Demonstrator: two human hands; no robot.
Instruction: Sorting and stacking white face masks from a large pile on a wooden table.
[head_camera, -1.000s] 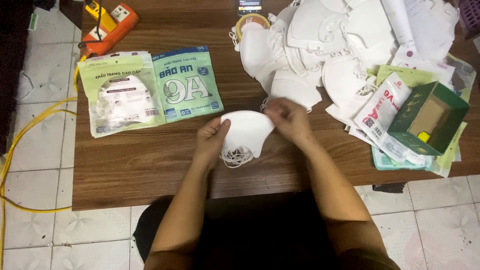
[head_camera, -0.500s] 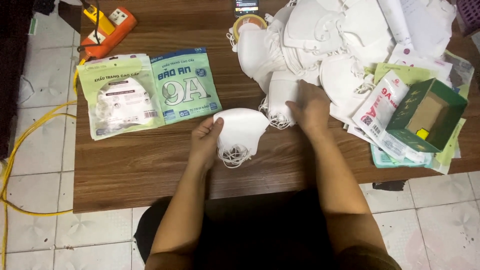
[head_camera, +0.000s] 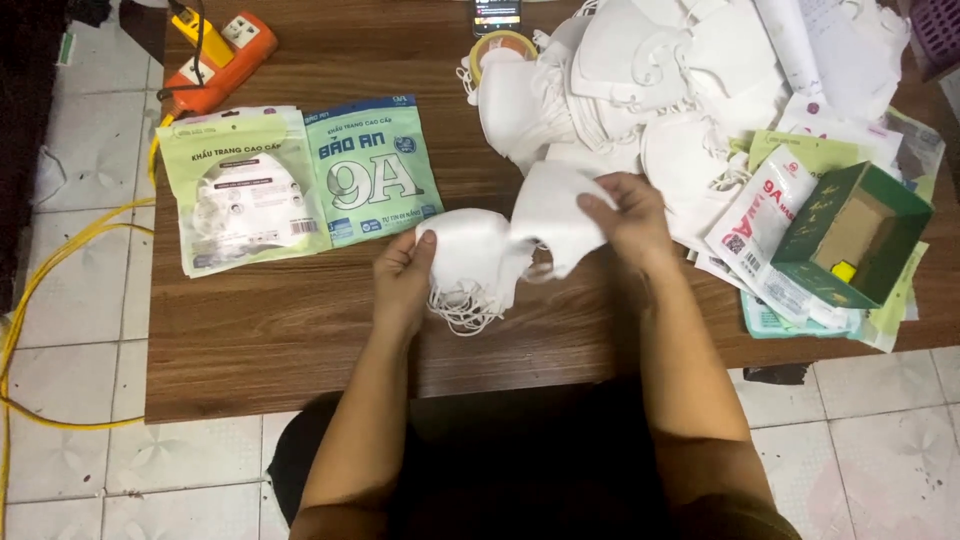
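Observation:
My left hand (head_camera: 404, 278) grips a small stack of white cup-shaped face masks (head_camera: 468, 258) by its left edge, with the elastic straps (head_camera: 463, 308) dangling below onto the brown wooden table (head_camera: 260, 330). My right hand (head_camera: 628, 216) pinches another white mask (head_camera: 553, 210) and holds it just right of and partly over the stack. Right behind my right hand lies a big heap of loose white masks (head_camera: 640, 70).
Two flat mask pouches, a light green one (head_camera: 236, 190) and a teal one (head_camera: 375, 170), lie at the left. An orange power strip (head_camera: 212, 50) with a yellow cable sits at the far left corner. An open green box (head_camera: 852, 236) rests on more pouches at the right. A tape roll (head_camera: 500, 44) and a phone (head_camera: 496, 14) lie at the back.
My right hand left the stack, reached to the heap behind, and has come back holding a further white mask next to the stack. My left hand has kept hold of the stack.

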